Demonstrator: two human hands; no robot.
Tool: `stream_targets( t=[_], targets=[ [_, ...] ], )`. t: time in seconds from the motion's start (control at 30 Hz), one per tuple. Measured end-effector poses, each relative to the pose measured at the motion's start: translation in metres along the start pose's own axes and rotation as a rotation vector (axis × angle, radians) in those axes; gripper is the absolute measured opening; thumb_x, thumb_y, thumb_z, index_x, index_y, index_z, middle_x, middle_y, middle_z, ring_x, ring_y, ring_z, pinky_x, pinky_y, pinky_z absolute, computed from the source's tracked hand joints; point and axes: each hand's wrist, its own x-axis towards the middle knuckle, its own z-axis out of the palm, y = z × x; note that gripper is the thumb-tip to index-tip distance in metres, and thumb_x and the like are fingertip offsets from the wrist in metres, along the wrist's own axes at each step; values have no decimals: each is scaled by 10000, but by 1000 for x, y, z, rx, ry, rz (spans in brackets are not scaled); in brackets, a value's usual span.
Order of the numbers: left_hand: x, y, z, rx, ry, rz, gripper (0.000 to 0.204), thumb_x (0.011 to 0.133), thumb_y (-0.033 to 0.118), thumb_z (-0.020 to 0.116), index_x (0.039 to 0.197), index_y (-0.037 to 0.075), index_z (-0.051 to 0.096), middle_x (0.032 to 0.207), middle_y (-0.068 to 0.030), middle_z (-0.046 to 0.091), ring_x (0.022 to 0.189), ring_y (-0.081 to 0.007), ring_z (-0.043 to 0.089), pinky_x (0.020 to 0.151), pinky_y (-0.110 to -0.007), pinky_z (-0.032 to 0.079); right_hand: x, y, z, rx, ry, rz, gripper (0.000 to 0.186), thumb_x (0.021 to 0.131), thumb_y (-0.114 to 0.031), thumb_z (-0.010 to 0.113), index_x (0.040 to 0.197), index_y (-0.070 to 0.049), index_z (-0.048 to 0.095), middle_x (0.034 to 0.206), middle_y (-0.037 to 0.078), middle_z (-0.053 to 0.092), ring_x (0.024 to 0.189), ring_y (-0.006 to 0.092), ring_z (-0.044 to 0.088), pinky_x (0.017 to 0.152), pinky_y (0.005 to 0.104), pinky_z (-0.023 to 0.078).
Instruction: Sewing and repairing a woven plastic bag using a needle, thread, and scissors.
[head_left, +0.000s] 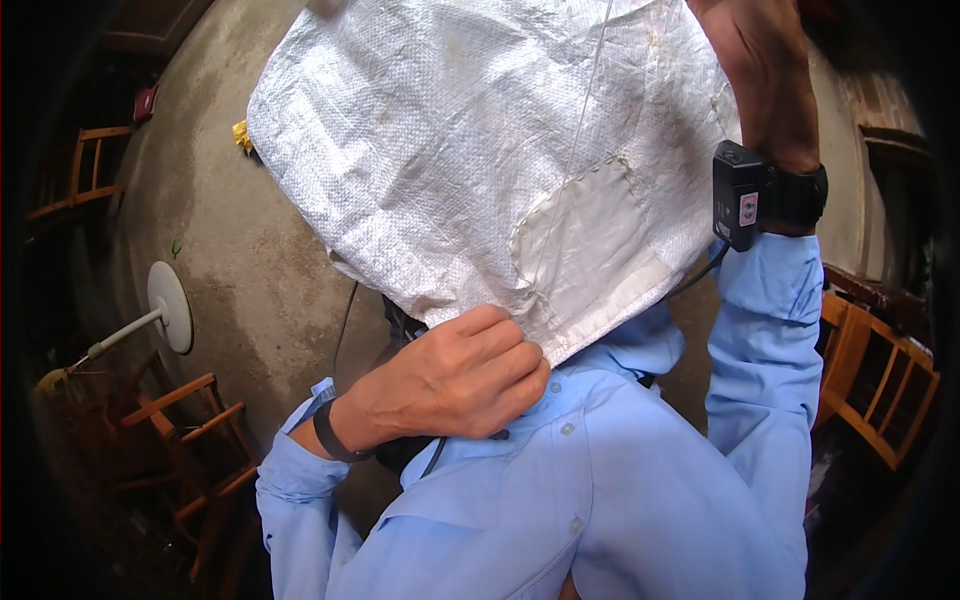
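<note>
A white woven sack (410,150) fills the upper middle, with a paler sewn patch (585,235) low on its right. A thin thread (585,110) runs from beside that patch up past the top edge. My left hand (450,370) is closed on the sack's lower edge, pinching the fabric just left of the patch. My right hand (750,65) is raised at the top right beside the sack, a black strap and box-shaped device (745,195) on its wrist. Its fingers are out of view, so what it holds is hidden.
Wooden chairs (185,410) stand at lower left, with others (875,380) at right and upper left. A white round stand base with a pole (170,305) is on the left of the concrete floor (230,220). A small yellow object (242,135) shows behind the sack.
</note>
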Motion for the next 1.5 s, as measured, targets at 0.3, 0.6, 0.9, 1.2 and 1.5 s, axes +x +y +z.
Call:
stream_targets(
  t=[0.3, 0.6, 0.9, 1.2, 1.5],
  targets=[
    [6, -1, -12, 45, 72, -3, 235, 821, 132, 711, 1029, 25, 720, 1055, -89, 709, 967, -224, 683, 877, -387, 559, -38, -31, 35, -184, 196, 149, 234, 1070, -172, 556, 1135, 32, 648, 907, 45, 641, 793, 137, 673, 852, 364, 620],
    [-6, -35, -18, 217, -310, -286, 648, 927, 390, 684, 1445, 26, 547, 1615, -91, 454, 1521, -262, 381, 1266, -540, 223, -142, -7, 51, -233, 106, 705, 194, 1070, -133, 578, 1110, 54, 617, 816, 69, 681, 634, 97, 653, 618, 258, 606],
    [-21, -18, -34, 224, 129, -421, 499, 766, 111, 828, 1225, 41, 645, 1331, -150, 614, 1226, -314, 572, 1033, -490, 448, -162, -36, 70, -292, 158, 712, 190, 1084, -151, 569, 1116, 35, 594, 736, 41, 661, 538, 44, 557, 494, 196, 442],
    [-52, 2, -38, 126, 532, -950, 263, 952, 249, 739, 966, 1, 651, 798, -97, 639, 729, -197, 617, 700, -333, 491, -182, -50, 76, -292, 219, 487, 130, 1072, -83, 553, 1128, 34, 562, 732, 60, 646, 567, 67, 577, 533, 207, 479],
    [-50, -51, -42, -512, 666, -1081, 301, 1056, 258, 638, 952, -18, 699, 731, -9, 646, 645, -77, 591, 592, -246, 468, -207, -28, 86, -625, -4, 101, 69, 1024, -4, 592, 1076, 35, 569, 706, 54, 644, 589, 112, 636, 518, 276, 502]
  ],
)
